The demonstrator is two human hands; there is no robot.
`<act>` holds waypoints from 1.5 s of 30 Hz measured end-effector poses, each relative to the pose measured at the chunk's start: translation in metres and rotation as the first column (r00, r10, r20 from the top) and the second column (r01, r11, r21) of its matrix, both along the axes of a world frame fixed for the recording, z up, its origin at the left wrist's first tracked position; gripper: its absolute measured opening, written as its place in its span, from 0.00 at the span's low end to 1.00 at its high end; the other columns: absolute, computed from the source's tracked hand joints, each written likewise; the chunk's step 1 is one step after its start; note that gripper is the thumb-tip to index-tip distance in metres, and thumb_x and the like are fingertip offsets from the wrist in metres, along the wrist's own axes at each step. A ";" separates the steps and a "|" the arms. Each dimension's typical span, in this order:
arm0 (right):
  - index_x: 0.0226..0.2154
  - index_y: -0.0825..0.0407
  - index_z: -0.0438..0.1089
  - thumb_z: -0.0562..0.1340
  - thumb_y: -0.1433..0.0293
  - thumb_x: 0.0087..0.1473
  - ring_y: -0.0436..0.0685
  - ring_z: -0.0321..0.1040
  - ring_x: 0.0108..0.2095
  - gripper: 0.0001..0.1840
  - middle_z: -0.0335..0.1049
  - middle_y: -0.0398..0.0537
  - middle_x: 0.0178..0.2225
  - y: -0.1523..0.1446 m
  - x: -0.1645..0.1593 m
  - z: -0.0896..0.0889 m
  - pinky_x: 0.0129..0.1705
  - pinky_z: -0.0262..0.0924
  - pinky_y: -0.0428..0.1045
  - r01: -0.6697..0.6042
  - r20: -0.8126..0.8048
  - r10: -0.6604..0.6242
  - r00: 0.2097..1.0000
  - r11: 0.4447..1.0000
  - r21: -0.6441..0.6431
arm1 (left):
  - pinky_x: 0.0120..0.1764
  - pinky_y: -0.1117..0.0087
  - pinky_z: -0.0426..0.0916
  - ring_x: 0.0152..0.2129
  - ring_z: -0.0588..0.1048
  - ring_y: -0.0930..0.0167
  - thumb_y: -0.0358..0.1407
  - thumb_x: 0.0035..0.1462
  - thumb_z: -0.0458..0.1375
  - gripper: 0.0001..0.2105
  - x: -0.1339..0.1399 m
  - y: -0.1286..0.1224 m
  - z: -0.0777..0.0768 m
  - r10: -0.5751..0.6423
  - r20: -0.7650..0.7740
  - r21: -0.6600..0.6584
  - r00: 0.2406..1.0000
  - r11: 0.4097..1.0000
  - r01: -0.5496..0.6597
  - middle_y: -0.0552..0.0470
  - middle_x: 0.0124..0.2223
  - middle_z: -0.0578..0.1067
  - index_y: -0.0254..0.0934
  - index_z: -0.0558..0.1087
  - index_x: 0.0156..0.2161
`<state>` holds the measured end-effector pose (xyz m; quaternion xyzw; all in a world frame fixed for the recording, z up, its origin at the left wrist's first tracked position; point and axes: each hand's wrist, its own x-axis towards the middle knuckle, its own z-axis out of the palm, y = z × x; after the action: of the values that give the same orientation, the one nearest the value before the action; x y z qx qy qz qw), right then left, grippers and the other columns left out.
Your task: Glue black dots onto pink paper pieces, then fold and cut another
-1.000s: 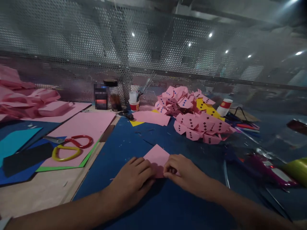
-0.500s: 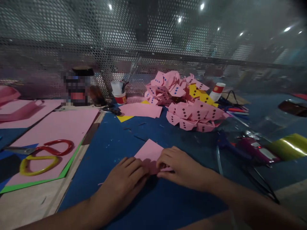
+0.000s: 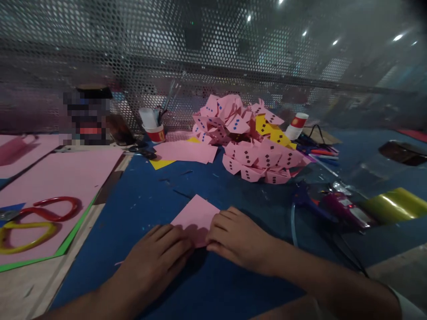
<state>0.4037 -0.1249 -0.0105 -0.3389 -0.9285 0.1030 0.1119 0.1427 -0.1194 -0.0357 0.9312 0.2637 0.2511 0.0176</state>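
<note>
You are working on one pink paper piece [image 3: 196, 218], which is lying flat on the blue work surface [image 3: 213, 284] directly in front of you, its plain corner pointing to twelve o'clock. Your left hand [image 3: 156, 253] is resting at the paper's eight o'clock side, fingers bent and lying close together over its edge; whether they are pinching or only pressing, you are hiding from view. Your right hand [image 3: 238, 240] is closing thumb and fingertips on the edge at four o'clock, gripping the paper there. As for progress, a heap of dotted pink pieces [image 3: 267, 160] is sitting farther off at one o'clock, bent into shape and bunched together, with a dotted yellow piece [image 3: 273, 133] lying among them, so a good deal of shaping is apparently behind you. The piece under your fingers is showing a smooth face with no dots, so it is seemingly at an early stage, with most of its shaping remaining; your fingers are covering the near edge, so any fold there is impossible to confirm. Flat pink paper [image 3: 187, 152] is lying at eleven o'clock, and scissors [image 3: 40, 222] are resting at nine o'clock, untouched.
</note>
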 end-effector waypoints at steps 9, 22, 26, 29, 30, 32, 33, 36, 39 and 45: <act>0.42 0.53 0.74 0.60 0.65 0.70 0.57 0.69 0.43 0.10 0.76 0.51 0.43 -0.001 -0.003 0.003 0.46 0.55 0.53 0.003 0.029 -0.005 1.000 0.999 0.047 | 0.39 0.65 0.70 0.35 0.77 0.67 0.32 0.73 0.50 0.11 -0.009 0.003 -0.002 -0.047 -0.014 0.057 0.999 0.997 0.048 0.51 0.39 0.80 0.40 0.76 0.43; 0.45 0.53 0.73 0.57 0.64 0.72 0.57 0.69 0.47 0.12 0.76 0.51 0.45 0.000 0.000 0.001 0.45 0.53 0.54 -0.041 0.057 0.033 0.998 0.987 0.154 | 0.38 0.62 0.73 0.33 0.79 0.65 0.39 0.73 0.48 0.13 -0.008 0.007 -0.004 -0.033 -0.026 0.140 0.999 0.989 0.036 0.52 0.39 0.82 0.44 0.75 0.44; 0.44 0.53 0.73 0.58 0.66 0.71 0.57 0.69 0.47 0.10 0.76 0.51 0.45 -0.001 0.001 0.003 0.45 0.54 0.52 -0.036 0.038 0.031 0.999 0.991 0.126 | 0.39 0.63 0.71 0.35 0.78 0.65 0.36 0.72 0.51 0.11 -0.010 0.005 -0.006 -0.039 -0.059 0.096 0.997 0.994 0.045 0.49 0.41 0.80 0.41 0.76 0.45; 0.43 0.54 0.74 0.59 0.66 0.71 0.58 0.70 0.46 0.11 0.76 0.53 0.44 -0.001 0.002 0.003 0.46 0.55 0.52 -0.018 0.025 0.016 1.000 0.994 0.103 | 0.40 0.64 0.71 0.37 0.77 0.66 0.34 0.73 0.50 0.11 -0.013 0.003 -0.005 -0.048 -0.069 0.033 0.996 0.998 0.051 0.47 0.43 0.80 0.39 0.75 0.46; 0.44 0.54 0.74 0.58 0.66 0.71 0.58 0.70 0.46 0.11 0.76 0.53 0.44 -0.002 0.003 0.002 0.46 0.55 0.53 -0.013 0.021 0.011 1.000 0.995 0.099 | 0.40 0.64 0.70 0.38 0.77 0.66 0.33 0.73 0.50 0.10 -0.013 0.002 -0.004 -0.044 -0.074 0.016 0.996 0.999 0.046 0.47 0.44 0.79 0.39 0.75 0.46; 0.44 0.54 0.75 0.57 0.65 0.72 0.58 0.70 0.46 0.12 0.76 0.53 0.44 -0.002 0.004 0.001 0.47 0.55 0.53 -0.009 0.014 0.008 1.000 0.996 0.092 | 0.41 0.64 0.70 0.39 0.77 0.66 0.33 0.72 0.51 0.10 -0.013 0.001 -0.003 -0.029 -0.087 -0.001 0.996 1.000 0.029 0.47 0.44 0.79 0.39 0.75 0.46; 0.44 0.54 0.75 0.57 0.65 0.72 0.58 0.70 0.47 0.12 0.76 0.53 0.44 -0.002 0.004 0.000 0.47 0.55 0.53 -0.008 0.012 0.007 1.000 0.996 0.088 | 0.41 0.64 0.70 0.39 0.76 0.66 0.33 0.72 0.52 0.09 -0.013 0.001 -0.003 -0.019 -0.089 -0.004 0.996 1.000 0.019 0.48 0.44 0.79 0.39 0.75 0.46; 0.45 0.54 0.75 0.57 0.65 0.72 0.58 0.70 0.47 0.13 0.76 0.53 0.45 -0.003 0.003 0.000 0.48 0.55 0.53 0.001 0.004 -0.001 1.000 0.997 0.076 | 0.41 0.65 0.69 0.38 0.76 0.66 0.33 0.72 0.52 0.08 -0.012 0.002 -0.004 0.011 -0.076 -0.026 0.997 1.000 -0.013 0.49 0.41 0.78 0.38 0.75 0.44; 0.43 0.54 0.75 0.58 0.66 0.71 0.57 0.70 0.46 0.11 0.77 0.52 0.45 -0.003 0.002 0.003 0.48 0.55 0.53 0.027 -0.014 -0.026 1.000 0.999 0.045 | 0.40 0.66 0.68 0.37 0.76 0.66 0.34 0.71 0.52 0.08 -0.011 0.003 -0.002 0.044 -0.058 -0.090 0.997 0.995 -0.049 0.49 0.40 0.78 0.38 0.75 0.43; 0.41 0.54 0.75 0.60 0.66 0.70 0.55 0.71 0.44 0.10 0.77 0.48 0.43 -0.004 0.001 0.008 0.47 0.55 0.51 0.081 -0.049 -0.084 0.995 0.995 -0.061 | 0.38 0.68 0.69 0.35 0.77 0.67 0.38 0.70 0.54 0.09 -0.010 0.005 0.003 0.118 -0.035 -0.241 0.992 0.963 -0.123 0.51 0.40 0.79 0.41 0.76 0.43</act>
<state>0.4043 -0.1284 -0.0026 -0.3773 -0.9071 0.1341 0.1297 0.1331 -0.1140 -0.0327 0.9068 0.3487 0.2081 0.1133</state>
